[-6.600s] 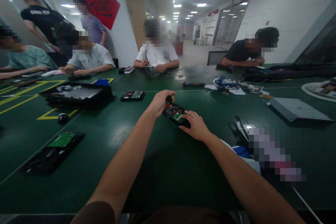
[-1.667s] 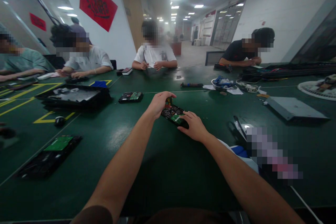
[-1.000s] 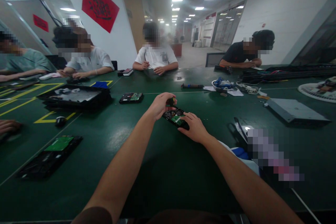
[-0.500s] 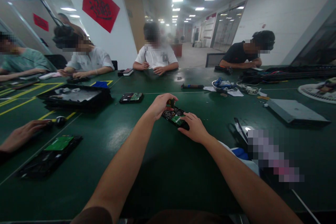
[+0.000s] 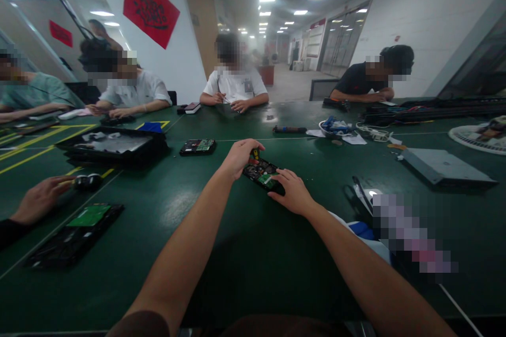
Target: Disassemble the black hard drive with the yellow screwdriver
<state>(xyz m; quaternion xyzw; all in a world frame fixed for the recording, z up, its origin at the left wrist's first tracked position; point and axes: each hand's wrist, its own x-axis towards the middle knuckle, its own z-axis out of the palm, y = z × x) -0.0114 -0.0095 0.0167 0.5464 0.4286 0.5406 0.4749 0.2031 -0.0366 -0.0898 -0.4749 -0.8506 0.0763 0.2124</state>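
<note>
The small black hard drive with a green circuit board [image 5: 264, 174] lies flat on the dark green table mat [image 5: 253, 253], straight ahead of the person and well out at arm's reach. The left hand [image 5: 238, 157] is curled over the drive's far corner, fingers closed narrowly around a small tool with a red and yellow handle [image 5: 253, 155] whose tip points down at the board. The right hand [image 5: 291, 191] rests on the drive's near right edge, fingers spread and pressing it to the mat rather than gripping it.

As a judgement, the work on the drive looks to be in its middle: the board is bare and facing up, the tool is at one corner, and the board is not yet lifted off. Whether any screws are already out is too small to tell.

The drive's casing looks like matt black metal, the board glossy green. The mat is smooth and faintly shiny. Left of the drive lies a second black drive with a green board [image 5: 198, 146], and further left a black open tray [image 5: 113, 146]. Near left of the drive sits a long black panel with a green board [image 5: 75, 235]. A co-worker's hand [image 5: 41, 198] touches a small dark round object [image 5: 87, 182] beside that panel. Right of the drive lies a flat grey metal box [image 5: 445, 166].
</note>
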